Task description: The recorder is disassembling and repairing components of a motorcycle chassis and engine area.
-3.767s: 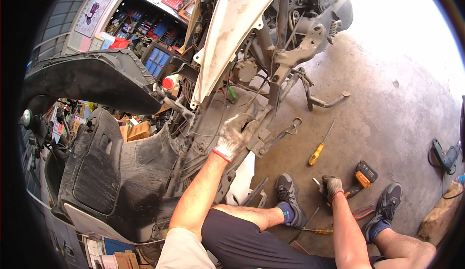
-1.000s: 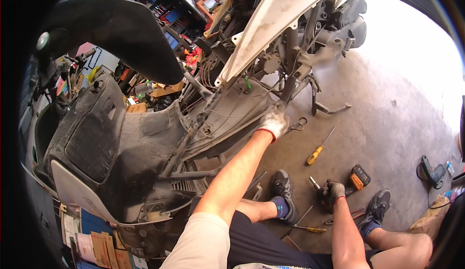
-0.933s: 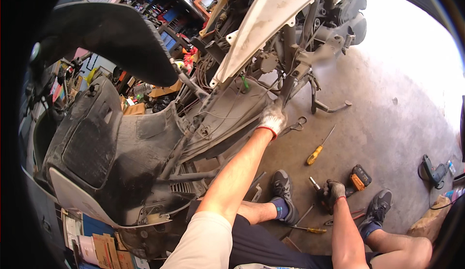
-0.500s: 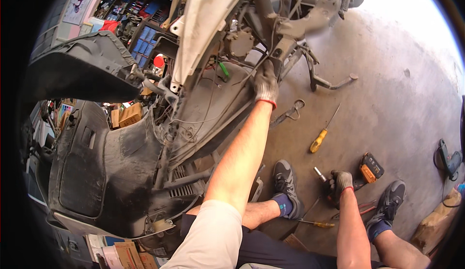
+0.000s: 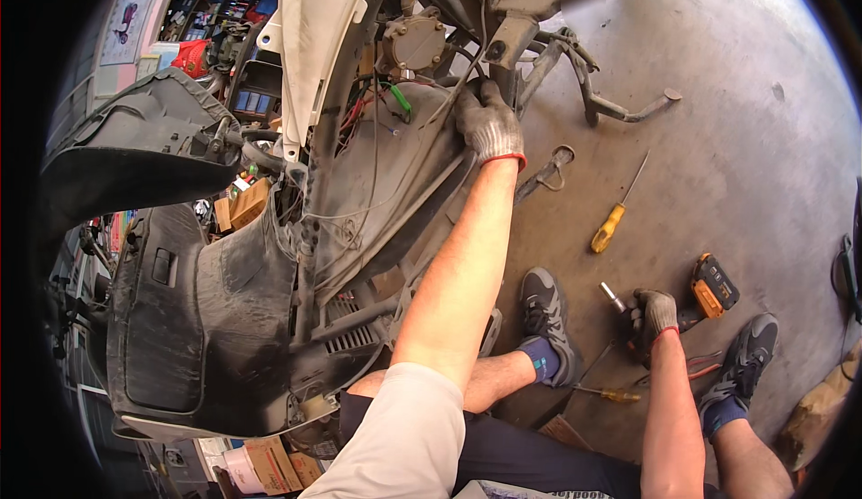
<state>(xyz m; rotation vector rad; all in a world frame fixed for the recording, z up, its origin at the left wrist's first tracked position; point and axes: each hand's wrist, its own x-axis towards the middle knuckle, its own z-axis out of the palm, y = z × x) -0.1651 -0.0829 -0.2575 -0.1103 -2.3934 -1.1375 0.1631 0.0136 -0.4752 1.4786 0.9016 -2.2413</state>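
Note:
My left hand (image 5: 488, 126), in a dirty knit glove, reaches into the lower frame (image 5: 512, 41) of a partly stripped scooter, its fingers curled at a tube below a bracket; what they grip is hidden. A round metal housing (image 5: 410, 45), a green connector (image 5: 400, 97) and thin cables lie beside it. The dusty plastic floor section (image 5: 229, 301) fills the left. My gloved right hand (image 5: 655, 315) is closed on a black-and-orange cordless driver (image 5: 712, 286) with a silver socket, low over the floor. A yellow-handled screwdriver (image 5: 607, 229) lies nearby.
My feet rest on the concrete floor (image 5: 745, 167), near another screwdriver (image 5: 620, 395) and red-handled pliers (image 5: 705, 370). A stand (image 5: 628, 114) juts from the frame. A dark corded tool sits at the right rim. Shelves (image 5: 220, 5) and cardboard boxes (image 5: 247, 203) are behind the scooter.
My left hand has moved forward and up along the frame, deeper among the cables. The view has shifted, bringing the scooter's underside closer. My right hand still holds the driver low.

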